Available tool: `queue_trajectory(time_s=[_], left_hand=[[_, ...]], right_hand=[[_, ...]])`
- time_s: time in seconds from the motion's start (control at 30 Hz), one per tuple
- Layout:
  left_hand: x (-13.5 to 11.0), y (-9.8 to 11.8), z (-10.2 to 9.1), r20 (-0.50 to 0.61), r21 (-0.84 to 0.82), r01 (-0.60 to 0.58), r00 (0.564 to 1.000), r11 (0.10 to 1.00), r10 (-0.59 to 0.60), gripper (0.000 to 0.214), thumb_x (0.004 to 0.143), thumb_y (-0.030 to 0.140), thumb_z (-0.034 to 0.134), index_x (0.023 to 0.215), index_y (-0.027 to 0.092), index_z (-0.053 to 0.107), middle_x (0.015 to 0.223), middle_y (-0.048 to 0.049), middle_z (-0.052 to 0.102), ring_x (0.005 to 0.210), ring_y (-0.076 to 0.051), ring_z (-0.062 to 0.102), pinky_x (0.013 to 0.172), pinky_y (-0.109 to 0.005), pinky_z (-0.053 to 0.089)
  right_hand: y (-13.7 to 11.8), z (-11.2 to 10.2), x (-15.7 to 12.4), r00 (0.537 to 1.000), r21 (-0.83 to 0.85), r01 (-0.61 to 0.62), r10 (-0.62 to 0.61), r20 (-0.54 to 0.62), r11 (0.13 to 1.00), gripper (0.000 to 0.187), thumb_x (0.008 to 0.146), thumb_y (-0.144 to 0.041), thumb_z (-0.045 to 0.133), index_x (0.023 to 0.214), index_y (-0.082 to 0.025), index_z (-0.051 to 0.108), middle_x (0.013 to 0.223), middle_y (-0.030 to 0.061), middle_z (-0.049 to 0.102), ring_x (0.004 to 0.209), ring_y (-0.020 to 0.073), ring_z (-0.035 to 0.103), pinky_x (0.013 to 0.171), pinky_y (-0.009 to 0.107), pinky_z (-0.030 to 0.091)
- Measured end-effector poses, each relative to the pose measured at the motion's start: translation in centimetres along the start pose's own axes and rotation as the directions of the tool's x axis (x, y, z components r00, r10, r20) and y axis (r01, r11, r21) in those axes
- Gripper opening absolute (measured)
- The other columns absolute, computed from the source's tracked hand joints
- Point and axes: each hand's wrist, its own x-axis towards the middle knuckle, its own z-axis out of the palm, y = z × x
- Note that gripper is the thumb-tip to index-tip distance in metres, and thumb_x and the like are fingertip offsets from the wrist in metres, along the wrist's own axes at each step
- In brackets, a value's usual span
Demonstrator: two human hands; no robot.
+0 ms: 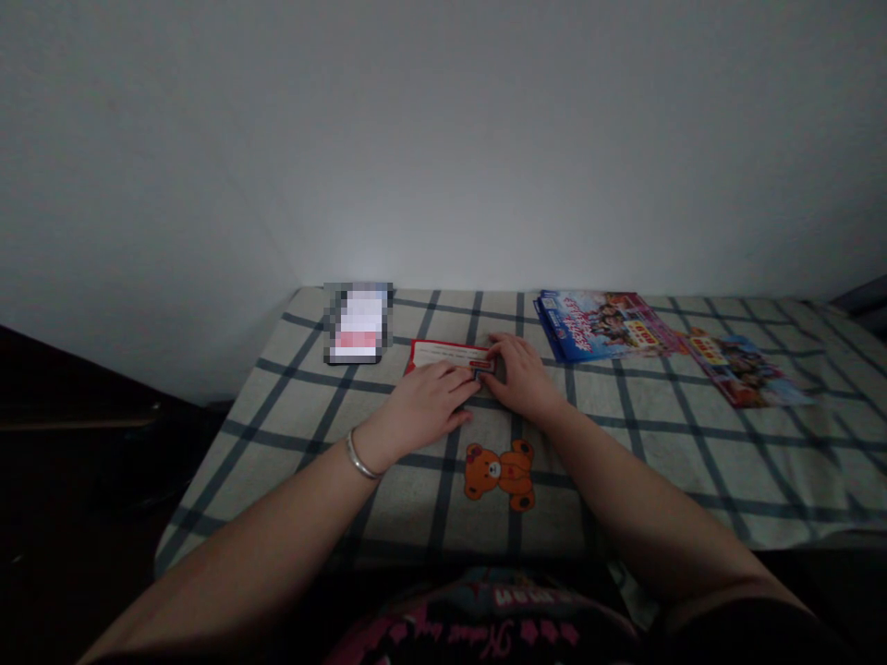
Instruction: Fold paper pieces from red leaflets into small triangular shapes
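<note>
- Paper (450,352) (white, red edge): mid-frame, flat on cloth-covered table (291,443), partly hidden under the hands.
- L hand (426,404): fingers laid out loosely over paper's near side, palm down, not clenched; bangle (356,456) on wrist.
- R hand (521,377): fingers bent at paper's R end, thumb by near edge; can't tell if pinching or just touching.
- Handling (my guess): v. light, thin, bends easily, creases & tears if yanked; may slide on cloth.
- Best hold: R end btwn thumb & fingertips, other hand flat on L part to steady it.
- Nearby: phone (358,323), screen lit, L of centre; leaflet pile (600,323) R of centre, another leaflet (752,369) further R; bear print (500,473) below the hands.
</note>
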Motion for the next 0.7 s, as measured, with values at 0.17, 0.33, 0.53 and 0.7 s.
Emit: queue_trajectory(time_s=[0.17,0.33,0.53,0.7], left_hand=[[0.16,0.12,-0.18,0.013,0.008,0.008,1.0,1.0,-0.008,0.042,0.09,0.038,0.065,0.127,0.018,0.058,0.126,-0.008,0.062,0.114,-0.028,0.052,0.097,-0.042,0.044],[0.32,0.09,-0.2,0.014,0.02,0.004,1.0,1.0,-0.004,0.039,0.09,0.039,0.065,0.122,0.019,0.06,0.124,-0.0066,0.063,0.112,-0.028,0.052,0.096,-0.042,0.045],[0.3,-0.05,-0.03,0.009,0.03,-0.007,1.0,1.0,0.007,0.037,0.09,0.039,0.066,0.121,0.02,0.061,0.123,-0.0066,0.063,0.111,-0.028,0.053,0.095,-0.042,0.044],[0.18,-0.11,0.1,0.01,0.046,-0.009,1.0,0.999,0.008,0.037,0.091,0.039,0.064,0.122,0.02,0.061,0.124,-0.0061,0.062,0.113,-0.028,0.052,0.096,-0.041,0.044]], right_hand=[[0.05,0.13,-0.17,1.0,-0.021,0.001,0.0,0.027,1.0,0.03,0.079,-0.021,0.062,0.107,-0.02,0.053,0.137,0.017,0.054,0.133,0.0321,0.044,0.111,0.056,0.035],[0.02,0.25,-0.16,0.998,-0.006,-0.048,0.049,0.039,0.999,0.035,0.078,-0.021,0.062,0.111,-0.022,0.05,0.14,0.0155,0.053,0.135,0.0328,0.045,0.115,0.06,0.028],[0.35,0.33,0.12,0.997,0.016,-0.071,0.07,0.041,0.997,0.033,0.079,-0.016,0.057,0.11,-0.022,0.049,0.138,0.0152,0.055,0.134,0.0304,0.046,0.115,0.058,0.029],[0.73,0.4,0.22,0.996,0.048,-0.078,0.076,0.038,0.996,0.034,0.078,-0.012,0.052,0.11,-0.02,0.049,0.137,0.0161,0.056,0.132,0.0297,0.048,0.114,0.058,0.03]])
